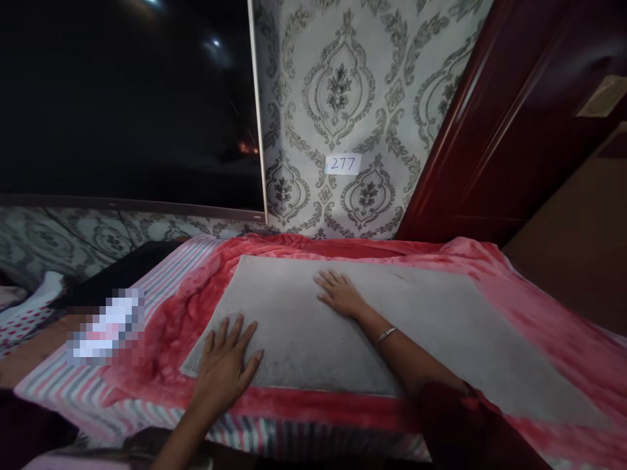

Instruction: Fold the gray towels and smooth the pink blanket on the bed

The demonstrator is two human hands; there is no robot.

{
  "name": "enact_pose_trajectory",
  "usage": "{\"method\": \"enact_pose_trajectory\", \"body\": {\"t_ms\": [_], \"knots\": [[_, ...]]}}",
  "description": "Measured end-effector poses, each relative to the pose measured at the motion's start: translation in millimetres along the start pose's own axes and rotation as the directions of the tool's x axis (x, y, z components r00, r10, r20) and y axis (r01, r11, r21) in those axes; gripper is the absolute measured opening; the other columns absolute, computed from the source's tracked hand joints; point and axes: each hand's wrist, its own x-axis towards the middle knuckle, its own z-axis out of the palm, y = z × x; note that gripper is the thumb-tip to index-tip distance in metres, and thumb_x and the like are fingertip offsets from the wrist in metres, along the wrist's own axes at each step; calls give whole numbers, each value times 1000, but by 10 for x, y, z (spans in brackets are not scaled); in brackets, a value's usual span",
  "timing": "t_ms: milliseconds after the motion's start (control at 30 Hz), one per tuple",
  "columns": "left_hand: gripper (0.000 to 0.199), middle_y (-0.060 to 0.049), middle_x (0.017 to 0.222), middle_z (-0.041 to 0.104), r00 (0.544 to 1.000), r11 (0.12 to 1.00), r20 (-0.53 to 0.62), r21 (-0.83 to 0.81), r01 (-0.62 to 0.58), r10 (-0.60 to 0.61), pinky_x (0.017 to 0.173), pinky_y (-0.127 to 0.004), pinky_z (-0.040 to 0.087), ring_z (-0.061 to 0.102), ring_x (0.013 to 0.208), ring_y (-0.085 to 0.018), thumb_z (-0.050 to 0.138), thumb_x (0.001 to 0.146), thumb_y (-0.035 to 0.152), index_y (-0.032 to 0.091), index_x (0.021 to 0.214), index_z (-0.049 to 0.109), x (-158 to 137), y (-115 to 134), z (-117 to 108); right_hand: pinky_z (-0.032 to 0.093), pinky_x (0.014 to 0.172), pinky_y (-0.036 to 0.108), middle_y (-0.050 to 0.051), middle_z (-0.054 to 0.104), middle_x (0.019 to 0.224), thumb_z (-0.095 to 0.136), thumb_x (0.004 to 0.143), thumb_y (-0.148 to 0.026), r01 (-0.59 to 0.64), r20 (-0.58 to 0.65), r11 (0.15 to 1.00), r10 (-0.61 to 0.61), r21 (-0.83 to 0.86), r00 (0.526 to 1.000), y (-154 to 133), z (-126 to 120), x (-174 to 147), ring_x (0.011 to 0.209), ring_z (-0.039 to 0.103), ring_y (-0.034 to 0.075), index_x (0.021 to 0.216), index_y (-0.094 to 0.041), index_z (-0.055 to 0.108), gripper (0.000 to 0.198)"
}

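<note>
A flat grey mat (294,307) lies spread over a red plush blanket (166,326). My left hand (225,359) rests palm down on the mat's near left part, its fingers spread. Farther back, near the mat's far edge, my right hand (339,292) lies flat with the fingers apart, a thin bracelet (386,335) on its wrist. Neither hand grips anything. My right forearm and dark red sleeve cover part of the mat's near edge.
Under the blanket is a striped cloth (73,391). A large dark television (127,104) hangs at the back left. Behind stands a patterned wall with a paper label (343,164) reading 277. To the right rises a dark red door frame (470,143). A pixelated patch (108,326) hides something at left.
</note>
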Motion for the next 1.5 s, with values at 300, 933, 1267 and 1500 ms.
{"method": "enact_pose_trajectory", "body": {"t_ms": [300,933,1267,1500], "knots": [[49,-11,147,55,996,998,-82,-57,26,-30,113,-59,35,43,141,-36,47,94,42,22,136,63,-81,18,-11,20,118,57,12,22,166,29,104,-46,-439,-11,897,439,-60,898,227,-175,88,152,20,30,159,-25,29,59],[41,-7,142,60,968,998,-249,-36,-45,35,108,-62,39,51,135,-37,57,88,39,31,127,69,-173,-18,113,12,121,56,0,20,167,32,102,-56,142,43,989,-144,52,989,-837,104,938,154,12,27,157,-34,30,60],[38,-7,141,62,970,993,-244,-118,-26,-3,110,-62,39,51,135,-36,57,87,31,29,123,71,-213,11,76,18,119,56,6,20,167,32,103,-49,-56,47,998,57,-15,997,-869,4,1156,152,18,28,159,-31,27,59],[37,-8,138,63,964,991,-263,-131,0,-35,110,-65,37,53,133,-36,53,88,29,28,120,72,-232,55,45,13,121,55,1,16,168,34,103,-43,490,57,868,-495,78,867,-1569,108,826,154,11,25,158,-37,27,56]]}}
